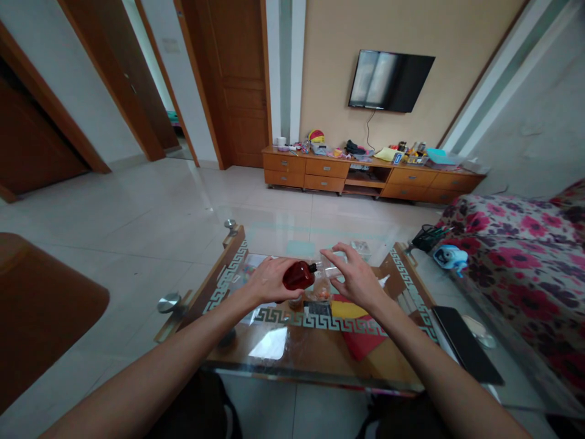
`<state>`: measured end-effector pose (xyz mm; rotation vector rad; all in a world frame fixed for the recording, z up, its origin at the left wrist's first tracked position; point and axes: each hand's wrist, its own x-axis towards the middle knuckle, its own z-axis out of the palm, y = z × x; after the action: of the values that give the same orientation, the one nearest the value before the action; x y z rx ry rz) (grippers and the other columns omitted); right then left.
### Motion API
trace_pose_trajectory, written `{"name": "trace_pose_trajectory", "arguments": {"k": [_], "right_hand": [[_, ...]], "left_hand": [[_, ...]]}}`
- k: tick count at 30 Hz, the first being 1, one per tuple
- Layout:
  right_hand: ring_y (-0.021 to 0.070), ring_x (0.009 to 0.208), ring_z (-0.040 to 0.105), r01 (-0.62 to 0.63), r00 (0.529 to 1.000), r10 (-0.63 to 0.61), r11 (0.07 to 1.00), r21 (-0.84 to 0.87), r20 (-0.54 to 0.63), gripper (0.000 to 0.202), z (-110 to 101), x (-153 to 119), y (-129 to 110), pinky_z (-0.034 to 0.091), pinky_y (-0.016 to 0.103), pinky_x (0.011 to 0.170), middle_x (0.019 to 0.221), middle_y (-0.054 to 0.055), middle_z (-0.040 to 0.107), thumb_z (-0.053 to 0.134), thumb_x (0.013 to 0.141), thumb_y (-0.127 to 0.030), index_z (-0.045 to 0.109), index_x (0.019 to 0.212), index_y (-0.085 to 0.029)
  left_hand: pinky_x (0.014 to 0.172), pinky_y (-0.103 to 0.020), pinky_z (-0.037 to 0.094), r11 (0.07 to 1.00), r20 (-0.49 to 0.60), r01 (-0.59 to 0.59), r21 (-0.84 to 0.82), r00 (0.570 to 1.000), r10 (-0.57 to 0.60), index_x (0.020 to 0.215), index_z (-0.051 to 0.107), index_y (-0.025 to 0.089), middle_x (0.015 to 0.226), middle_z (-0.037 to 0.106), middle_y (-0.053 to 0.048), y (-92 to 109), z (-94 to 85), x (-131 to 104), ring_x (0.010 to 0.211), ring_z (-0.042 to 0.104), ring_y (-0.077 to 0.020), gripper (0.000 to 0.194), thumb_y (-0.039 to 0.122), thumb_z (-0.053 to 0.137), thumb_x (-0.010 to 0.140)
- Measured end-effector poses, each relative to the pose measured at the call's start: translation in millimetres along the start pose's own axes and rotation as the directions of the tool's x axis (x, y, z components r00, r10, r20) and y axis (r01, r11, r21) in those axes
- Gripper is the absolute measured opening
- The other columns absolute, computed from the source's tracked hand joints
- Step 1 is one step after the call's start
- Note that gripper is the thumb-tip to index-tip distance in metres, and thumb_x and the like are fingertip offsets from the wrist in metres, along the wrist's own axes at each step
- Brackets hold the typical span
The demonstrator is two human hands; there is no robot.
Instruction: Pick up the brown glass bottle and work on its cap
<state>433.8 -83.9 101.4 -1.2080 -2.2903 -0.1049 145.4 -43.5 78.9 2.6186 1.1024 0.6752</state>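
Observation:
My left hand (273, 281) is wrapped round a dark red-brown bottle (299, 276), tilted on its side with its black neck (313, 267) pointing right. In my right hand (355, 275), a small clear container (333, 266) sits between thumb and fingers, its near end close to the bottle's neck. Whether the two touch, I cannot tell. Both hands are above a glass-topped coffee table (269, 378) with a key-pattern border. Below them, partly covered, are a clear item with something orange in it (323, 294) and a red and yellow thing (350, 309).
A black flat object (467, 344) lies at the table's right side. Beyond it are a blue toy-like item (451, 259), a black mesh holder (428, 238) and a flowered sofa (525, 262). Against the far wall stands a low wooden cabinet (324, 174) under a television (390, 81).

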Motion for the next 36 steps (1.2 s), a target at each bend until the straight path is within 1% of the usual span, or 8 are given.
{"name": "trace_pose_trajectory", "arguments": {"k": [3, 7, 13, 23, 28, 36], "right_hand": [[0.0340, 0.139, 0.050, 0.008, 1.000, -0.007, 1.000, -0.019, 0.015, 0.080, -3.0, 1.4, -4.5, 0.054, 0.054, 0.110, 0.153, 0.012, 0.043, 0.067, 0.088, -0.010, 0.041, 0.159, -0.037], [0.0373, 0.142, 0.047, -0.007, 1.000, 0.008, 0.999, -0.040, 0.025, 0.085, -4.2, 1.5, -8.0, 0.055, 0.058, 0.109, 0.156, 0.011, 0.041, 0.068, 0.085, -0.006, 0.041, 0.158, -0.041], [0.0389, 0.144, 0.046, 0.016, 1.000, -0.015, 1.000, -0.009, 0.020, 0.095, -2.7, 0.6, -11.2, 0.051, 0.063, 0.113, 0.160, 0.007, 0.041, 0.068, 0.081, -0.003, 0.037, 0.160, -0.046], [0.0391, 0.150, 0.039, 0.040, 0.999, -0.039, 0.999, -0.022, 0.030, 0.096, -4.9, 3.2, -14.4, 0.048, 0.065, 0.116, 0.163, 0.006, 0.037, 0.064, 0.080, 0.002, 0.037, 0.160, -0.044], [0.0395, 0.151, 0.038, 0.058, 0.998, -0.057, 0.998, -0.024, 0.034, 0.099, -4.6, 3.1, -13.7, 0.047, 0.066, 0.117, 0.164, 0.007, 0.036, 0.064, 0.078, 0.004, 0.036, 0.161, -0.044], [0.0412, 0.152, 0.037, 0.064, 0.997, -0.063, 0.998, -0.018, 0.036, 0.105, -6.0, 3.5, -16.4, 0.047, 0.069, 0.116, 0.167, 0.006, 0.034, 0.065, 0.077, 0.006, 0.032, 0.162, -0.047]], "left_hand": [[0.096, -0.047, 0.054, 1.000, 0.010, 0.000, -0.029, 1.000, 0.001, 0.145, 0.057, 0.032, 0.128, 0.075, -0.006, 0.1, -0.6, -0.8, 0.111, 0.071, -0.0316, 0.076, 0.057, 0.079, 0.077], [0.094, -0.047, 0.056, 0.998, 0.014, 0.023, -0.052, 1.000, -0.022, 0.149, 0.054, 0.036, 0.131, 0.073, -0.006, -3.0, 2.5, -3.1, 0.112, 0.071, -0.0330, 0.081, 0.060, 0.080, 0.076], [0.089, -0.049, 0.057, 0.997, 0.030, 0.074, -0.017, 0.997, -0.073, 0.150, 0.053, 0.038, 0.126, 0.075, -0.007, -9.6, 8.7, -5.6, 0.108, 0.073, -0.0356, 0.087, 0.063, 0.082, 0.072], [0.087, -0.048, 0.056, 0.996, 0.050, 0.087, 0.023, 0.995, -0.088, 0.150, 0.052, 0.038, 0.122, 0.076, -0.007, -14.7, 11.7, -6.6, 0.107, 0.073, -0.0351, 0.090, 0.072, 0.080, 0.071], [0.087, -0.047, 0.056, 0.997, 0.039, 0.073, 0.024, 0.997, -0.074, 0.151, 0.051, 0.039, 0.125, 0.076, -0.007, -13.8, 11.5, -6.9, 0.106, 0.073, -0.0345, 0.090, 0.068, 0.082, 0.071], [0.086, -0.047, 0.056, 0.997, 0.033, 0.080, 0.019, 0.996, -0.081, 0.151, 0.052, 0.039, 0.126, 0.076, -0.006, -12.0, 10.2, -6.5, 0.104, 0.073, -0.0347, 0.090, 0.070, 0.081, 0.071]]}}
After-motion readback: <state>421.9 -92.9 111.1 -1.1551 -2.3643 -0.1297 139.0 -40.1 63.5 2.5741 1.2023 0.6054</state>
